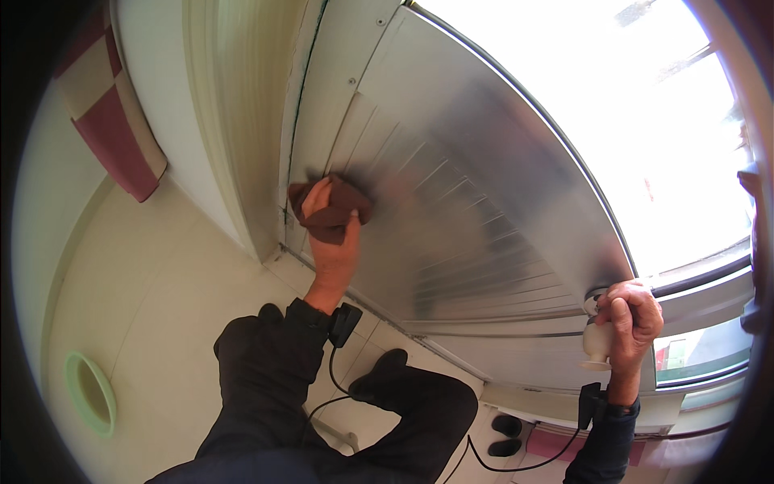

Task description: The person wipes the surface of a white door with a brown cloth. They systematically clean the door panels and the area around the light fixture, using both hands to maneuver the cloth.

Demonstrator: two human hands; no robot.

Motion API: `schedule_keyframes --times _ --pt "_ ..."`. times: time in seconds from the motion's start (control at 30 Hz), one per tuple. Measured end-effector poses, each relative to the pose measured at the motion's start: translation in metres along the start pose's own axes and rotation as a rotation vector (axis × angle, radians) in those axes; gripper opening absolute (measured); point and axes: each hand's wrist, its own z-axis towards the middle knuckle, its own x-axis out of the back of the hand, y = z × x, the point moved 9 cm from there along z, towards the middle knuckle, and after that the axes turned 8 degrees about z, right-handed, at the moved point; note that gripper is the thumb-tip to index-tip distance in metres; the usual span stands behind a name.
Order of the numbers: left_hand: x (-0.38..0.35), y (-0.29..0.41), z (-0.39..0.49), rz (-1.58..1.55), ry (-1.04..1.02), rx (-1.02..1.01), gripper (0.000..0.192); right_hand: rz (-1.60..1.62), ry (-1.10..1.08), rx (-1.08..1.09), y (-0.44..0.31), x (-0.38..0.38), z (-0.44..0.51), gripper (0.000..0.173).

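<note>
My left hand grips a folded brown cloth, which is pressed to the lower hinge-side part of a metal door panel. The fingers lie over the cloth and the thumb folds a part of it. At the door's right edge, my right hand is curled around the side of a pale door knob near its round base. Part of the knob is hidden behind the fingers. Grooved slats run across the middle of the panel, and its surface throws back blurred reflections.
A bright glass pane fills the door above the panel. To the left is a door frame, with a red-and-cream checked cloth hanging beyond it. A green basin and black slippers are on the tiled floor. Cables run from both wrists.
</note>
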Motion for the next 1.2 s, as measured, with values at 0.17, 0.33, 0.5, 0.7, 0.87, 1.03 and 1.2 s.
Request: schedule_keyframes --times 0.17,0.33,0.5,0.7,0.87,1.03,1.2 --pt "-0.004 0.002 0.003 0.042 0.022 -0.031 0.045 -0.051 -0.001 -0.002 0.002 0.003 -0.003 0.015" --pt "-0.004 -0.051 -0.030 0.132 0.080 0.076 0.027 -0.080 0.018 0.006 0.003 0.005 -0.006 0.015" --pt "-0.012 -0.125 -0.072 0.105 0.021 0.254 0.025 -0.098 -0.007 0.023 0.005 0.008 -0.009 0.017" --pt "-0.027 -0.217 -0.124 0.072 0.045 0.559 0.031 -0.065 0.027 -0.046 0.015 0.017 -0.018 0.025" --pt "-0.030 -0.252 -0.154 -0.079 -0.083 0.869 0.026 -0.053 0.022 -0.006 0.011 0.016 -0.021 0.026" --pt "-0.032 -0.282 -0.174 -0.311 -0.043 1.124 0.023 -0.105 0.035 -0.040 0.008 0.016 -0.023 0.025" --pt "-0.038 -0.331 -0.206 -0.305 -0.066 1.256 0.039 -0.093 0.044 -0.095 0.007 0.015 -0.023 0.027"
